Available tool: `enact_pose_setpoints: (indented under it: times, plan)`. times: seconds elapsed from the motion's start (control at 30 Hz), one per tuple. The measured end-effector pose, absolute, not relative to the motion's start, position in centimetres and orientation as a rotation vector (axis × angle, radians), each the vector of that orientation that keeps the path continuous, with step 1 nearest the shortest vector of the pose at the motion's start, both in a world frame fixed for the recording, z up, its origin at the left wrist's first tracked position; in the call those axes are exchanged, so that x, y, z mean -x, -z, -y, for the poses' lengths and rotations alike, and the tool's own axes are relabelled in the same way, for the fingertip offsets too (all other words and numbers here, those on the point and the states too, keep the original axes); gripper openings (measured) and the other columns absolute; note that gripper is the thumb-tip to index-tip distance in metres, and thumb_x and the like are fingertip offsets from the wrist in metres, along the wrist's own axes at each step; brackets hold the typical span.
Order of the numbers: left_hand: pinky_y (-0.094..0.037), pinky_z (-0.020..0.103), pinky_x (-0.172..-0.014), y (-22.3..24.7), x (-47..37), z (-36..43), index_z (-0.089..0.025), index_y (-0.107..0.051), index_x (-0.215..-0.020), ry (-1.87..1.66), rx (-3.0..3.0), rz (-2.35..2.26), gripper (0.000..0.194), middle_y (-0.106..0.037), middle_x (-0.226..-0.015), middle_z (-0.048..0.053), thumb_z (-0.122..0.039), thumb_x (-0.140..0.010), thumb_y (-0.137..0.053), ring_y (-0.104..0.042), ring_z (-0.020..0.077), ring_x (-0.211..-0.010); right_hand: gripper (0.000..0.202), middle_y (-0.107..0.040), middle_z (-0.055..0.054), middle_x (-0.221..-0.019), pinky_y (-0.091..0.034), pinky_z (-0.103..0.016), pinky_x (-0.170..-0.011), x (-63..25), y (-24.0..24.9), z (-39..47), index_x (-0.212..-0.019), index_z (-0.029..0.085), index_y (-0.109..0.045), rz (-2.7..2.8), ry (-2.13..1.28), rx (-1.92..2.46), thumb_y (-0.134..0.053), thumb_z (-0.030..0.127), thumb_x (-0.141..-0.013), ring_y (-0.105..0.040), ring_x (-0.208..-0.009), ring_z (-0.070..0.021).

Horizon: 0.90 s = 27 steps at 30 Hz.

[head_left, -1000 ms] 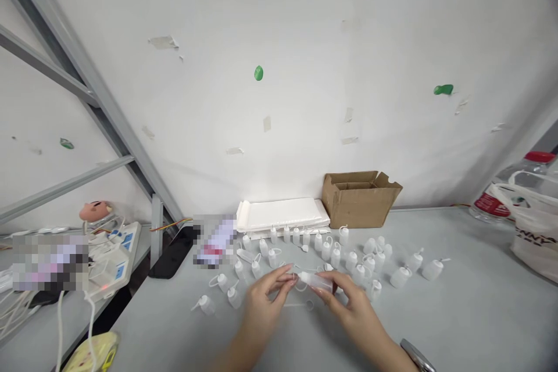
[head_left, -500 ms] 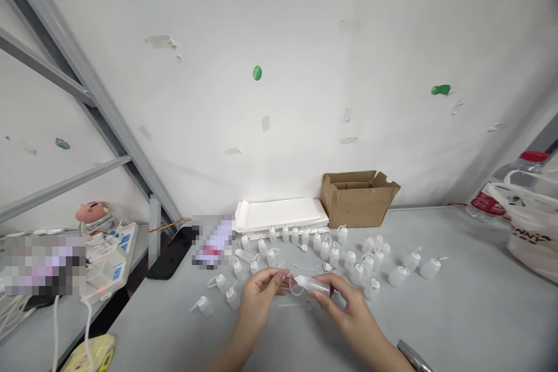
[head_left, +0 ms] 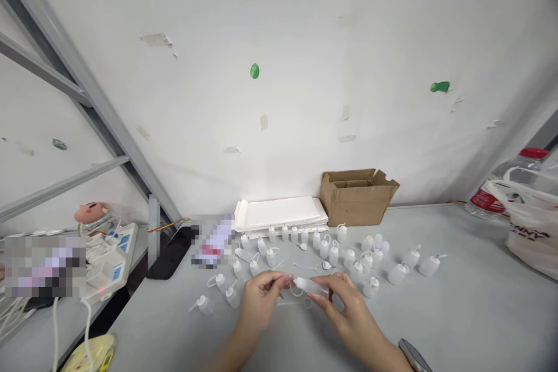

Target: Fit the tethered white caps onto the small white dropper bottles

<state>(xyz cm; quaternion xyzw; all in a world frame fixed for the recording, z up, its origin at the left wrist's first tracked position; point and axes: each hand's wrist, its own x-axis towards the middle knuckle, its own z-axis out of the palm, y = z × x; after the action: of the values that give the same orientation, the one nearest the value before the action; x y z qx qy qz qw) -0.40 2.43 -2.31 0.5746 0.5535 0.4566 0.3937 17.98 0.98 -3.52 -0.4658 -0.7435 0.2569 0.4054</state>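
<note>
In my right hand (head_left: 346,302) a small translucent squeeze bottle (head_left: 314,287) lies on its side, its white nozzle end pointing left. My left hand (head_left: 265,294) is closed in a pinch right at the nozzle tip. A thin white cap strap (head_left: 297,292) loops from the bottle's neck to those fingertips; the cap itself is hidden by them. Below the bottle, a loose strap with a ring (head_left: 307,303) lies on the grey table (head_left: 471,314). Another loose cap piece (head_left: 326,265) rests just beyond my hands.
Several similar bottles (head_left: 397,274) stand around my hands on three sides. Behind them are white padded envelopes (head_left: 279,213) and an open cardboard box (head_left: 361,203). A plastic bag (head_left: 529,238) sits at right, a power strip (head_left: 120,267) at left, a dark object (head_left: 412,354) near my right forearm.
Both hands stay close together around the bottle. My left fingertips have shifted slightly and are pinched at the nozzle tip. The bottle is tilted about as before.
</note>
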Motion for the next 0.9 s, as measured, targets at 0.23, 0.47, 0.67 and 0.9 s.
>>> enact_pose_setpoints:
  times: [0.23,0.47,0.67,0.9]
  plan:
    - [-0.049,0.024,-0.060,2.39,1.02,-2.57,-0.022,-0.071,-0.064,-1.110,-1.710,-1.391,0.022,-0.070,-0.063,0.001,-0.028,-0.075,-0.053,-0.063,0.0160,-0.061,0.019,-0.066,-0.005,-0.080,-0.045,-0.035,-0.070,-18.17,2.97,-1.03,-0.090,0.021,-0.064,1.952,-0.658,1.174,-0.048,0.029,-0.088,-0.054,-0.075,-0.0204]
    - [-0.050,0.024,-0.058,1.65,1.07,-2.55,-0.019,-0.068,-0.067,-1.144,-1.571,-1.323,0.026,-0.070,-0.064,0.003,-0.033,-0.079,-0.050,-0.063,0.0170,-0.063,0.027,-0.066,-0.003,-0.079,-0.045,-0.032,-0.071,-18.02,2.93,-1.26,-0.088,0.022,-0.064,1.841,-0.841,1.212,-0.049,0.043,-0.086,-0.057,-0.076,-0.0199]
    - [-0.051,0.025,-0.057,1.72,1.19,-2.60,-0.016,-0.065,-0.073,-1.182,-1.463,-1.270,0.035,-0.070,-0.070,0.006,-0.044,-0.082,-0.046,-0.064,0.0187,-0.068,0.037,-0.065,-0.004,-0.076,-0.043,-0.033,-0.073,-17.97,2.35,-1.53,-0.087,0.020,-0.064,1.784,-0.905,1.238,-0.045,0.052,-0.085,-0.057,-0.076,-0.0211]
    - [-0.048,0.024,-0.062,2.10,1.19,-2.47,-0.018,-0.064,-0.069,-1.088,-1.634,-1.339,0.029,-0.067,-0.067,0.002,-0.037,-0.083,-0.048,-0.061,0.0165,-0.066,0.035,-0.066,-0.007,-0.088,-0.043,-0.034,-0.077,-18.06,2.78,-1.40,-0.095,0.019,-0.063,1.832,-0.928,1.219,-0.046,0.048,-0.086,-0.056,-0.082,-0.0219]
